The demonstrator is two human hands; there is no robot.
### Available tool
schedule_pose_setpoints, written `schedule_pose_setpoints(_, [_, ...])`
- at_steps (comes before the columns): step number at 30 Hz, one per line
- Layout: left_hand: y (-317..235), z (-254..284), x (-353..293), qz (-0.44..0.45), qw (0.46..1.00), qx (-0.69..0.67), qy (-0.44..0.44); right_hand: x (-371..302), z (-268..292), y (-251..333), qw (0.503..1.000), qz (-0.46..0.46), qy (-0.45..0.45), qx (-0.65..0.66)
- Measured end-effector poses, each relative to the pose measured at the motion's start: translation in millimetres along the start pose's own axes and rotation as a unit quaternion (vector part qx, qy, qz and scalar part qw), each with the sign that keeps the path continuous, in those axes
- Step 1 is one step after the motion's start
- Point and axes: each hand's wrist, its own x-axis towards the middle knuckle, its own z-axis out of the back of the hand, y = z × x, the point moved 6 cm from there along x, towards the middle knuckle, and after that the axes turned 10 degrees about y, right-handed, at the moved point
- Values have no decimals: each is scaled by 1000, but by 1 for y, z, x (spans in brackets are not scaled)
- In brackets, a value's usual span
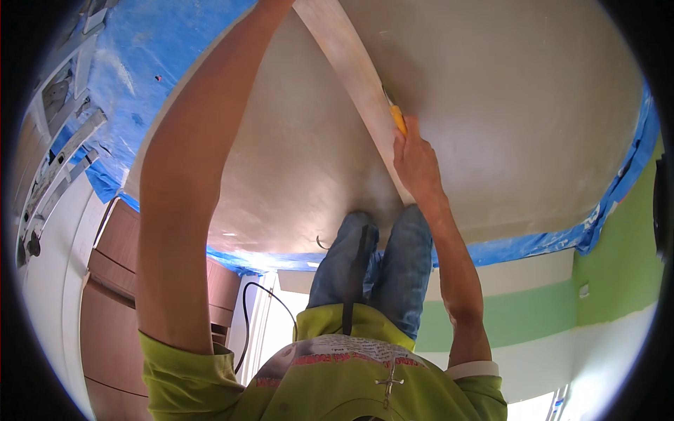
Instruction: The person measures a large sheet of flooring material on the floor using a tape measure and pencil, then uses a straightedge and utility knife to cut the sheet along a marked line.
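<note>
My right hand (419, 165) is closed around the yellow handle of a utility knife (399, 119). The knife's thin dark blade lies at the right-hand edge of a long pale strip (344, 56). That strip runs across a large grey-brown sheet (519, 105), from the top of the view down to my knees. My left arm stretches forward over the sheet's left part toward the strip's far end. Past the wrist it leaves the upper edge, so the left hand is out of sight. Both my knees, in blue jeans (404, 245), are at the sheet's near edge.
Blue plastic sheeting (133, 63) shows around the big sheet's edges. A metal ladder (70, 133) is at the far left, near brown wooden cabinets (112, 309). A black cable (246, 302) loops near my left side. A green wall (618, 259) rises on the right.
</note>
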Motion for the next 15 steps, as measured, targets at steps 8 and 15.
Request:
schedule_pose_setpoints(8, [3, 0, 3, -14, 1000, 8, -9, -28, -12, -28, 1000, -2, 3, -19])
schedule_pose_setpoints(15, [3, 4, 4, -11, 1000, 10, -11, -52, -28, -62, 1000, -24, 12, -16])
